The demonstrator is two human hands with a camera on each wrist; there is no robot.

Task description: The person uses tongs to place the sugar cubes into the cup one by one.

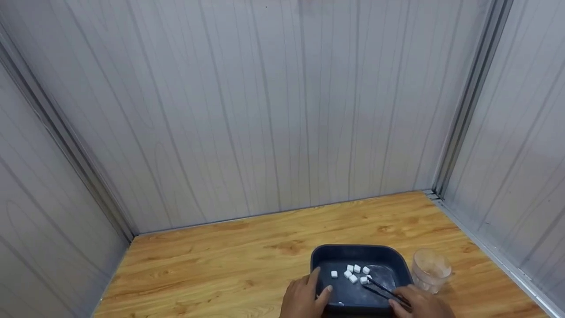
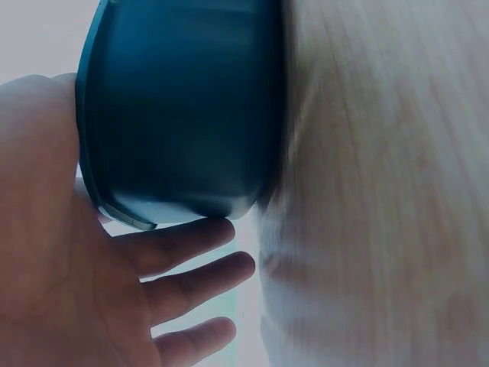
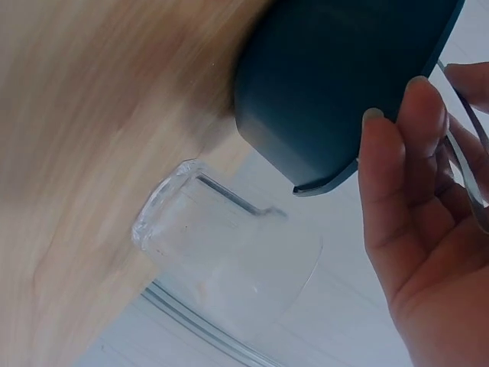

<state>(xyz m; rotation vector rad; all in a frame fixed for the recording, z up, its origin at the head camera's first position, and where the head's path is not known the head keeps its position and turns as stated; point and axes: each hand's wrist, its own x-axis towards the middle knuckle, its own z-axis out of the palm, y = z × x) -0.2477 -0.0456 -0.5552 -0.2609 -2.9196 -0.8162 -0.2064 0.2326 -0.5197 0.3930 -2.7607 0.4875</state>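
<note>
Take the cube square and squeeze lightly

A white cube (image 1: 363, 280) sits in the tray at the tips of the black tweezers (image 1: 383, 291); whether they clamp it or merely touch it, I cannot tell. Set both tips on opposite faces, low down, since a corner grip would probably let it spin out. Other cubes (image 1: 357, 268) cluster close by, so a straight lift should disturb them least. The right hand (image 1: 421, 302) pinches the tweezers, its fingers by the rim of the dark tray (image 1: 353, 247); keeping it clear of that edge would help. The left hand (image 1: 302, 298) rests at the opposite side, fingers nearly straight, and can steady the tray. Outside, a clear cup (image 1: 431, 274) stands beside the right hand on the wooden table (image 1: 198, 265); mind the knuckles there.
</note>
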